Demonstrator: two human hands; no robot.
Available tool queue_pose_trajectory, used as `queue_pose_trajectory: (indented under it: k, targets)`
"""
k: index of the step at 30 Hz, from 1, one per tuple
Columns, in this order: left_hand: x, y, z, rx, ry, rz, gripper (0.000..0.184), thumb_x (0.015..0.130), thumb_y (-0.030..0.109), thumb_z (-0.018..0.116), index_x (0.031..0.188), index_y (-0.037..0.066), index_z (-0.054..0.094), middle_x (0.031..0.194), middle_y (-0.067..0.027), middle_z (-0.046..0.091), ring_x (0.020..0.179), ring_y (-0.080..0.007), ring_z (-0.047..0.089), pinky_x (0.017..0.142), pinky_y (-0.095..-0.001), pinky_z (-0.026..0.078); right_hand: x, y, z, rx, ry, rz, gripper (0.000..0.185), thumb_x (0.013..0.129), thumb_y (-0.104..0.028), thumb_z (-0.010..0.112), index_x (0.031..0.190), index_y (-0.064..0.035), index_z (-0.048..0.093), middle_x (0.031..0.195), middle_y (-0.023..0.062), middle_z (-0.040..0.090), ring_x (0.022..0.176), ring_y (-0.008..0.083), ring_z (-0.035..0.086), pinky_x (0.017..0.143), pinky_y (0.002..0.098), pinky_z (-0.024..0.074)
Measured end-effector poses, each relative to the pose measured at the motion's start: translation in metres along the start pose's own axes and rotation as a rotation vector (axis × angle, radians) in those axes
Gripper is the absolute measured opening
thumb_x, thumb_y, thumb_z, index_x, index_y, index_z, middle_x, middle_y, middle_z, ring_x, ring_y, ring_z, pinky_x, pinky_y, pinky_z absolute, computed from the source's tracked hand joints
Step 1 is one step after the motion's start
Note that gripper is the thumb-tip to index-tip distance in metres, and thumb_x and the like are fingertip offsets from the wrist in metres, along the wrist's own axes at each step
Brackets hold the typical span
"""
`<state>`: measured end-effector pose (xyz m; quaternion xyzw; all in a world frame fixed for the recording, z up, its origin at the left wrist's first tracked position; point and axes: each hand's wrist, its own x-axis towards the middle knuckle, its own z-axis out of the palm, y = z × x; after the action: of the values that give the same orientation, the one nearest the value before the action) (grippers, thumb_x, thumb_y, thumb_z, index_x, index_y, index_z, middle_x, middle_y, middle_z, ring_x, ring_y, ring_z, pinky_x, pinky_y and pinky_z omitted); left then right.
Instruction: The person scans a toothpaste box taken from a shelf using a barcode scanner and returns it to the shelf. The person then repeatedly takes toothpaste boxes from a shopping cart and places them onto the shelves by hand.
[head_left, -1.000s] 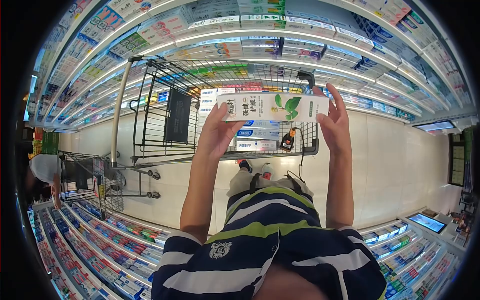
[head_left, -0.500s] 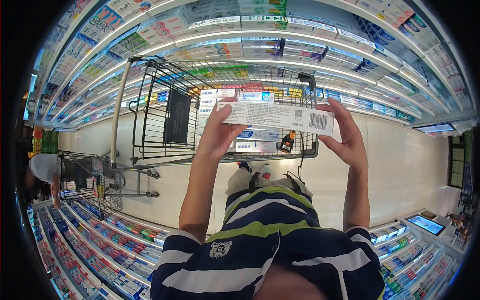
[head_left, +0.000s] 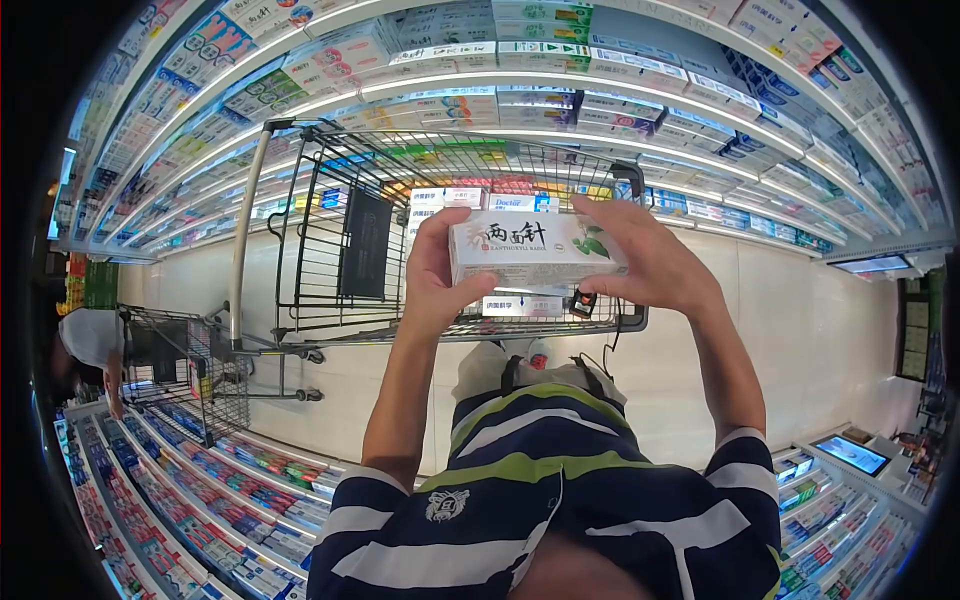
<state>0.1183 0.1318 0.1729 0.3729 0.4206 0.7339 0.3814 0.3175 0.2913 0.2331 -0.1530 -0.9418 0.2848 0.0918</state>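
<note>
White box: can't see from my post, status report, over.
Left hand and right hand gripping white box, one at each end. Box held over cart. Cartons below partly hidden; no obstruction visible.

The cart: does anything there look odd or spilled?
A small black object at the near edge of the cart looks odd beside the white boxes; a dark cord trails nearby. No spill shows.

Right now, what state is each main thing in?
White box, held over the cart; sealed or open, cannot tell.
Left hand, gripping its left end.
Right hand, gripping its right end.
Cart, upright, loaded.
Cart boxes, lying inside, partly hidden.
Second cart, upright, contents unclear.
Lower-right screen, lit.
Upper-right screen, lit.
</note>
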Motion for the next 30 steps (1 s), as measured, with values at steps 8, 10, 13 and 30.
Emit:
queue_pose_trajectory:
  k: [8,10,13,30]
  targets:
    - [0.024,0.015,-0.051,0.047,-0.127,0.008,0.063,0.065,0.000,0.075,0.120,0.006,0.044,0.114,-0.0089,0.049,0.106,-0.0180,0.049,0.090,-0.0336,0.041,0.071,-0.016,0.020,0.119,-0.191,0.026,0.075,0.063,-0.027,0.078,0.126,-0.0058,0.042,0.117,0.0168,0.053,0.107,0.0326,0.052,0.091,0.0387,0.0419]
    - [0.034,0.017,-0.068,0.048,-0.141,0.006,0.063,0.065,0.001,0.075,0.120,0.006,0.044,0.114,-0.0089,0.049,0.106,-0.0180,0.049,0.090,-0.0333,0.041,0.091,-0.019,0.025,0.144,-0.247,0.086,0.073,0.063,-0.028,0.077,0.124,-0.0063,0.044,0.117,0.0167,0.053,0.106,0.0323,0.053,0.090,0.0387,0.0425]
    - [0.049,0.021,-0.094,0.033,-0.187,-0.031,0.060,0.064,0.000,0.075,0.118,0.005,0.047,0.112,-0.0073,0.049,0.105,-0.0171,0.049,0.089,-0.0308,0.041,0.126,-0.023,0.025,0.179,-0.370,0.148,0.076,0.061,-0.035,0.079,0.122,-0.0058,0.046,0.109,0.0142,0.058,0.097,0.0281,0.058,0.083,0.0347,0.0454]
    - [0.114,0.027,-0.193,-0.028,-0.465,0.076,0.074,0.061,-0.003,0.074,0.128,0.005,0.043,0.129,-0.0123,0.042,0.117,-0.0231,0.044,0.093,-0.0320,0.040,0.225,0.001,0.067,0.829,-0.862,0.412,0.068,0.062,-0.031,0.079,0.117,-0.0020,0.052,0.098,0.0101,0.063,0.084,0.0162,0.059,0.075,0.0262,0.0462]
